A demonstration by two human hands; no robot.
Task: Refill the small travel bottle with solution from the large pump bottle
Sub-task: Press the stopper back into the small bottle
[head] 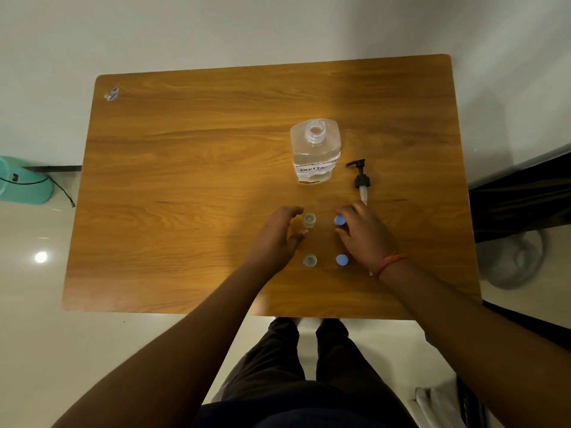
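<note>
The large clear bottle (315, 149) labelled "solution" stands open, its black pump head (361, 179) lying on the table to its right. Two small clear travel bottles stand uncapped: a far one (309, 219) and a near one (310, 260). My left hand (278, 239) curves around the far bottle, fingers spread, with a gap to it. My right hand (363, 233) pinches a blue cap (339, 220) with its fingertips. A second blue cap (341, 260) lies near my right wrist.
The wooden table (197, 168) has a small sticker (112, 94) at its far left corner. A teal object with a cable (24, 180) sits on the floor to the left, a dark curtain (522, 199) to the right.
</note>
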